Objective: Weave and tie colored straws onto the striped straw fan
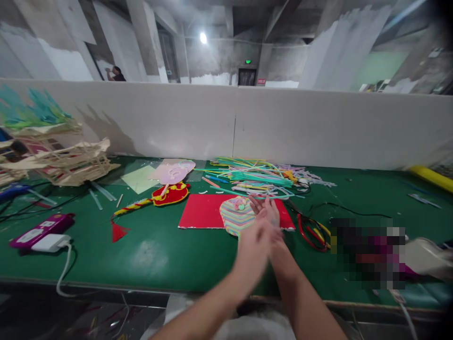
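Observation:
My right hand (268,212) is palm up with its fingers stretched out, over the right part of a red board (201,212). My left hand (257,236) is smeared by motion and overlaps the right palm and wrist, so its fingers are hard to make out. Just left of the hands, a rounded piece with wavy pastel stripes (233,218) and a pink flower-like trim lies on the board. Its right edge is hidden behind the hands. I see nothing held in either hand.
Behind the board lies a heap of coloured pipe cleaners (262,175). Scissors with red handles (311,233) rest at right. To the left are a red and yellow tasselled fan (170,194), a pink fan shape (175,172), a purple power strip (44,229) and a wooden stick model (71,163).

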Available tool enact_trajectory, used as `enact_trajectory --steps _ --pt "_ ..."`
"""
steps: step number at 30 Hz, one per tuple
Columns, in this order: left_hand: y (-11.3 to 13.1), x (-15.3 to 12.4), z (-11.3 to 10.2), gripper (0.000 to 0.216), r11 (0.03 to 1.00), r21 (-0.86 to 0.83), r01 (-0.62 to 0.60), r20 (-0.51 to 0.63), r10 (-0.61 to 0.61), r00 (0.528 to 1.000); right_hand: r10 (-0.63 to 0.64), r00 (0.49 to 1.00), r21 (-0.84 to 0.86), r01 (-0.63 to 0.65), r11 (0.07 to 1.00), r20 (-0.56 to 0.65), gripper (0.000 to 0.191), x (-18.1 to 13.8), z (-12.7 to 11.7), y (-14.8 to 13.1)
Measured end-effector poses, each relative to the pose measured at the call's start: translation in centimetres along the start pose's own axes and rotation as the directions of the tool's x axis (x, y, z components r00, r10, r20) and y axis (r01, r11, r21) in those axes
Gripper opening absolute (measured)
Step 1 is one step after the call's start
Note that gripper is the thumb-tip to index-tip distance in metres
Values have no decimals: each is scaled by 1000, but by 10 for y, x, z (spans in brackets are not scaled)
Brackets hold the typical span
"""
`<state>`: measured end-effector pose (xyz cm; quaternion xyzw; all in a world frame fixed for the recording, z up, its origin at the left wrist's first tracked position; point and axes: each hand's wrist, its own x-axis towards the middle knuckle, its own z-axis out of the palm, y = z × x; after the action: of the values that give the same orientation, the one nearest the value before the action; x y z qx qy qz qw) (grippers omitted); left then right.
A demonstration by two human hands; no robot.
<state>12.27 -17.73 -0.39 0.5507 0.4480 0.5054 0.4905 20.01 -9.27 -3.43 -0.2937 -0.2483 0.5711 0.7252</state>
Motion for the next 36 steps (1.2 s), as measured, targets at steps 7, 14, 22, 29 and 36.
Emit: enact_trajectory --steps 7,14,22,29,36 --pt "-49 86 -71 41 985 -173 -2 -191 -32 981 -126 992 -122 122 985 -26 26 3 -4 -1" --pt "-63 84 -74 33 908 -420 -12 -245 -100 964 -117 993 -185 111 976 -23 32 4 -3 5" --pt "-55 81 -74 30 978 -207 8 -126 -35 991 -28 996 -377 58 925 85 29 1 0 20" --pt "-52 81 -74 31 905 -426 18 -172 -100 980 -3 997 -291 26 956 81 29 2 0 12" --pt "-51 82 -74 32 845 -534 24 -181 -142 973 11 999 -263 2 965 46 28 2 2 9"
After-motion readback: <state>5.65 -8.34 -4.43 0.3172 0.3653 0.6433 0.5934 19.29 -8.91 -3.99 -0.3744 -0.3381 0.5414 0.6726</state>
